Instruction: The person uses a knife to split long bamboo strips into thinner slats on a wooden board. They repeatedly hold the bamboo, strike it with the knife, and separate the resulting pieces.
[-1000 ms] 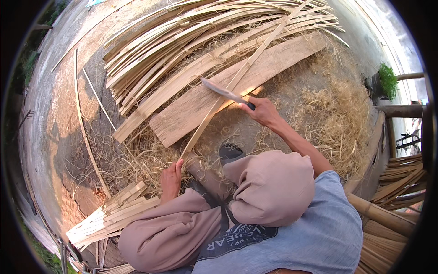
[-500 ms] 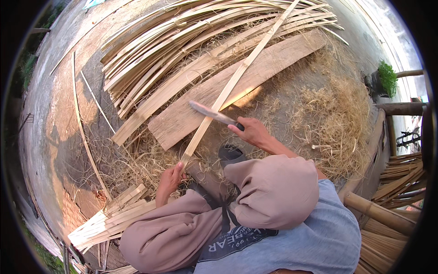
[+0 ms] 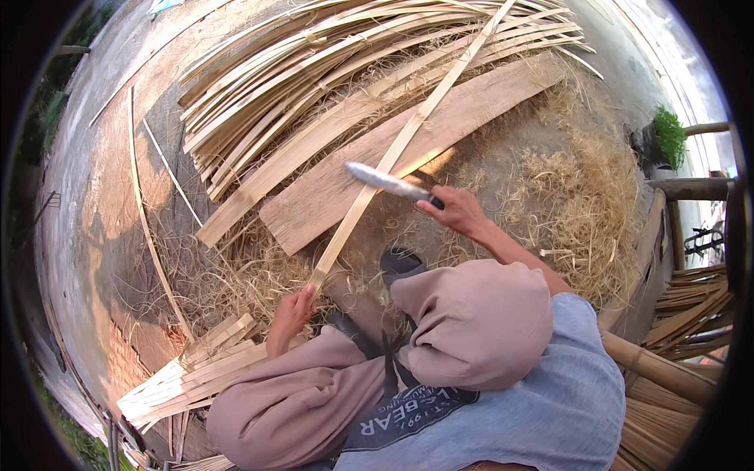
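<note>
My left hand [image 3: 293, 314] is closed on the near end of a long pale bamboo strip [image 3: 345, 225]. The strip slants away to the upper right, over a wide wooden plank [image 3: 314, 202] and across a heap of strips. In my right hand [image 3: 458, 210] is a knife [image 3: 385, 180] with a dark handle, its fingers wrapped round it. The blade points left and lies across the strip near the plank's front edge; whether it touches the strip cannot be told.
A large pile of split bamboo strips [image 3: 298, 74] lies beyond the plank. Curly shavings [image 3: 589, 212] cover the ground at right. A bundle of pale strips [image 3: 196, 377] lies at lower left, and a bamboo pole [image 3: 656, 367] at right. A potted plant [image 3: 669, 137] stands at far right.
My right hand and the knife have shifted a little to the right and up along the strip. The left hand keeps its hold, nearly still.
</note>
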Tool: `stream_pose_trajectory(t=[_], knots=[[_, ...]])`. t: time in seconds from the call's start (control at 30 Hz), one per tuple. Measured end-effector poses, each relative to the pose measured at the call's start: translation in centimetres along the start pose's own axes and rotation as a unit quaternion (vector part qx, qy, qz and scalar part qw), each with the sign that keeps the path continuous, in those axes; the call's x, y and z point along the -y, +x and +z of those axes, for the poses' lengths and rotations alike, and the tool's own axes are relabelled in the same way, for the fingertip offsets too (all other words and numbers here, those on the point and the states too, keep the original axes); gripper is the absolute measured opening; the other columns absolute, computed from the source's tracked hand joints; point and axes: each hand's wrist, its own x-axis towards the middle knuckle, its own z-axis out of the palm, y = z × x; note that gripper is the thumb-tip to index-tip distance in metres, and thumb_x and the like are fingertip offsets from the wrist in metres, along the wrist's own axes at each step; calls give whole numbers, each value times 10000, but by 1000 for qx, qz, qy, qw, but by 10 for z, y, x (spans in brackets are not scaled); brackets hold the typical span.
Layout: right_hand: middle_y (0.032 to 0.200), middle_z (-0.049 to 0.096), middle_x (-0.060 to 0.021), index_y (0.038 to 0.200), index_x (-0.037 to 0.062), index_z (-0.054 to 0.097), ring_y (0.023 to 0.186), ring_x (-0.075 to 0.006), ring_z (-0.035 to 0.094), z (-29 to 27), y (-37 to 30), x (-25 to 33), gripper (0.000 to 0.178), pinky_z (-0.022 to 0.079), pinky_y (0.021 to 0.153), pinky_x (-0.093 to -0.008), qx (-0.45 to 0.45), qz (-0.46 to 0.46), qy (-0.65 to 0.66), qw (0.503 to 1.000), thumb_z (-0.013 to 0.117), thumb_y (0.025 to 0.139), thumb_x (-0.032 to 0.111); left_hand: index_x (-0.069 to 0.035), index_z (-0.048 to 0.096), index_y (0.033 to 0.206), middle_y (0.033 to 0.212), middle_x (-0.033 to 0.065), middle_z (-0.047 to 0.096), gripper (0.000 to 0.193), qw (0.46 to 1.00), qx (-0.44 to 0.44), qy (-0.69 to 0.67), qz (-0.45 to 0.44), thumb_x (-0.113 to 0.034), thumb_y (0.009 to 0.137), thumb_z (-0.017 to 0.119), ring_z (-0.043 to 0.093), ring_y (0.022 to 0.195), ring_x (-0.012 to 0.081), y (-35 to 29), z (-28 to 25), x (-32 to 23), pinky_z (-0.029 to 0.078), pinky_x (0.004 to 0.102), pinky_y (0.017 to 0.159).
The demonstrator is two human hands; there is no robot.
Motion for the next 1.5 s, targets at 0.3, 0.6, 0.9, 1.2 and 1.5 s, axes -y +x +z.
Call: stream_pose_trajectory(t=[0.3, 0.6, 0.9, 1.2, 1.5], knots=[[594, 589, -196, 774, -9, 640, 545, -318, 623, -41, 45, -40, 612, 466, 564, -455, -96, 185, 101, 973, 608, 998, 560, -126, 723, 1305, 785, 95, 723, 434, 945, -203, -6, 255, -450, 1024, 652, 657, 655, 154, 6, 37, -12, 510, 306, 597], [836, 672, -149, 945, 78, 653, 777, -379, 706, 17, -41, 82, 504, 555, 676, -486, 55, -9, 24, 998, 648, 975, 580, -117, 703, 1339, 1085, 207, 750, 436, 945, -212, 141, 203, -408, 1017, 666, 726, 963, 244, 2, 26, -25, 538, 354, 834], [622, 628, -181, 859, 10, 668, 594, -338, 643, -40, 63, -21, 607, 502, 604, -459, -92, 193, 85, 973, 625, 975, 603, -77, 706, 1325, 1169, 182, 765, 435, 956, -193, 126, 181, -379, 1011, 687, 741, 1058, 215, 1, 26, -54, 545, 333, 903], [643, 619, -205, 794, 32, 607, 623, -349, 662, -56, 41, -41, 588, 520, 602, -468, -69, 158, -4, 985, 638, 972, 592, -126, 738, 1300, 706, 133, 716, 345, 915, -242, 151, 284, -306, 1009, 695, 642, 586, 151, -37, -11, 9, 486, 339, 574], [618, 629, -196, 669, -1, 587, 607, -302, 655, -77, 64, -68, 686, 490, 582, -462, -141, 227, 1, 964, 610, 978, 611, -62, 719, 1307, 840, 146, 728, 356, 920, -295, 49, 254, -178, 971, 736, 676, 709, 167, -70, -31, 101, 509, 306, 651]])
